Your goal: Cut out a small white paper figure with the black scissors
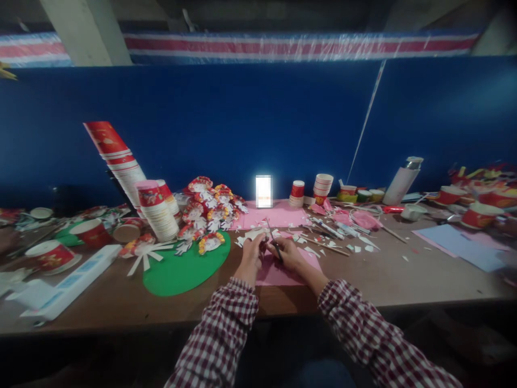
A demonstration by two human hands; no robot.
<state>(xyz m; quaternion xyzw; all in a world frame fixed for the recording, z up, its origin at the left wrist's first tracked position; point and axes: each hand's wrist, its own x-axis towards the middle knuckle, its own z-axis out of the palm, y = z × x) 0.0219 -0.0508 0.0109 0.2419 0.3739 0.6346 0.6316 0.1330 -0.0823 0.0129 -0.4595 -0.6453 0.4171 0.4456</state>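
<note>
Near the table's middle my right hand [287,253] is closed on a pair of dark-handled scissors [276,246], blades pointing away from me. Close beside it, my left hand [252,253] has its fingers pinched together at the blades. What it pinches is too small to make out. Beneath both hands lies a sheet of pink paper [274,275]. White paper scraps [311,251] are scattered just beyond and to the right of my hands.
Left of my hands, a green oval sheet [181,272] lies by a heap of paper-cup figures [194,215]. Tall stacks of red cups [157,207] stand farther left, behind a white power strip [72,285]. At right are a flask [404,180] and blue paper [460,245]; a blue partition [202,118] stands behind.
</note>
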